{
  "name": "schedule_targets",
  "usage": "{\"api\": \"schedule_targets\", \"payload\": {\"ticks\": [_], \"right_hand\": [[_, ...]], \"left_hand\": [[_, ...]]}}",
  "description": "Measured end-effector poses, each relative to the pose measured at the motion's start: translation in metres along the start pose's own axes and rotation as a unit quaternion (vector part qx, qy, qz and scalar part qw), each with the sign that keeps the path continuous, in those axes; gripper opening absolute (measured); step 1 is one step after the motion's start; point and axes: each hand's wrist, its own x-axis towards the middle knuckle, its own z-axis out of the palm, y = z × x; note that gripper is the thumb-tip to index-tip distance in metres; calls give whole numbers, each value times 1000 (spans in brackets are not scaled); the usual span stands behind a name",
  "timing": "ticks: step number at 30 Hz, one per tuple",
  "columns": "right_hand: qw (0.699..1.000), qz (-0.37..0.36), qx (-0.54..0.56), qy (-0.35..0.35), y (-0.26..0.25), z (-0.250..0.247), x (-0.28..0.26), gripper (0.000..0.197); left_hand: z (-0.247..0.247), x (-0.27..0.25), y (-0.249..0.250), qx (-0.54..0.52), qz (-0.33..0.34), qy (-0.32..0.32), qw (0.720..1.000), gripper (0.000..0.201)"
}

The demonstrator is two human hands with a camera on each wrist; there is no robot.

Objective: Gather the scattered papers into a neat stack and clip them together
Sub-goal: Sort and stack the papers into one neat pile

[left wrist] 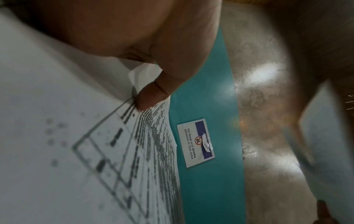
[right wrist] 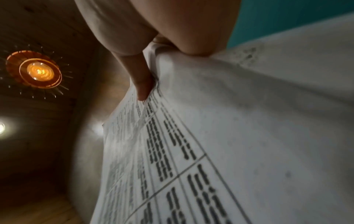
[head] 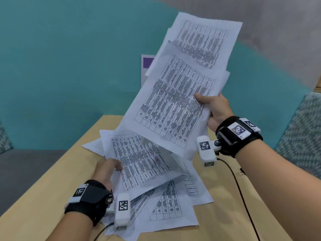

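My right hand point(head: 211, 106) holds up a loose bundle of printed sheets point(head: 175, 101) above the table, thumb on top point(right wrist: 142, 84) and the sheets fanned out and uneven. My left hand point(head: 108, 168) pinches the left edge of another printed sheet point(head: 140, 160), thumb on its face point(left wrist: 151, 94), lifting it off the pile. More table-printed papers point(head: 166, 206) lie overlapping on the wooden table point(head: 43, 197) beneath. No clip is visible.
A teal wall stands behind the table, with a "No food and drinks" sign point(left wrist: 195, 143) stuck on it. A patterned cushion point(head: 302, 136) sits at right and a grey seat point(head: 26, 167) at left. A black cable point(head: 241, 192) crosses the table's right side.
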Motion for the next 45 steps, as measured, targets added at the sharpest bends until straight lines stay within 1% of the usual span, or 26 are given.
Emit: {"api": "schedule_targets", "payload": {"ticks": [2, 4, 7, 8, 9, 11, 12, 14, 15, 16, 17, 19, 20, 22, 24, 26, 28, 29, 31, 36, 42, 45], "right_hand": [[998, 52, 5, -40, 5, 3, -6, 39], [992, 100, -29, -66, 15, 0, -10, 37], [978, 159, -121, -64, 35, -7, -18, 34], [970, 176, -159, -57, 46, -13, -18, 37], [960, 195, -193, -56, 55, -18, -18, 47], [935, 224, -272, -47, 76, -30, -18, 72], [924, 230, -303, -46, 85, -36, -16, 72], [914, 228, -334, -39, 97, -42, -20, 43], [909, 233, -344, -33, 101, -43, -21, 36], [902, 237, -359, -25, 106, -44, -22, 38], [901, 236, -363, -20, 110, -43, -22, 41], [900, 235, -367, -20, 118, -43, -19, 32], [897, 238, -371, -19, 121, -41, -19, 25], [896, 256, -363, -17, 122, -34, -21, 14], [895, 269, -356, -21, 130, -35, -15, 19], [897, 271, -346, -43, 149, -45, 0, 33], [901, 270, -334, -67, 158, -45, 1, 47], [904, 264, -328, -71, 156, -40, -4, 47], [909, 253, -326, -62, 144, -25, -21, 39], [917, 235, -316, -56, 150, -20, -20, 33], [907, 228, -349, -61, 150, -22, -19, 30], [903, 231, -356, -71, 148, -24, -19, 32]], "left_hand": [[2, -4, 2, -31, 0, -18, 999, 30], [2, -8, 3, -48, 0, -28, 998, 35], [3, -7, 2, -42, 1, -33, 999, 32], [2, -6, 2, -36, -1, -28, 999, 30], [2, -5, 2, -26, -6, -16, 1000, 28], [1, -2, 3, -4, -19, 1, 1000, 27], [1, -1, 3, 0, -26, 1, 1000, 27], [1, 1, 3, -11, -36, 2, 999, 19], [1, 1, 3, -19, -40, 1, 999, 11], [1, 1, 3, -23, -43, -1, 999, 8], [1, 1, 4, -20, -39, -8, 999, 16], [0, 3, 3, -20, -18, -22, 999, 32], [0, 5, 2, -19, -8, -28, 999, 36], [0, 7, -1, -11, 17, -45, 999, 35], [0, 5, -2, -6, 29, -51, 998, 36], [0, 6, -3, -13, 27, -53, 998, 40], [1, 7, -4, -27, 22, -55, 998, 45], [1, 6, -3, -30, 19, -56, 998, 46], [0, 6, -3, -34, 13, -57, 998, 45], [-2, 7, -4, -21, 6, -55, 998, 48], [-5, 9, -5, -11, -1, -37, 999, 41], [-5, 10, -4, -13, 0, -39, 999, 42]]}}
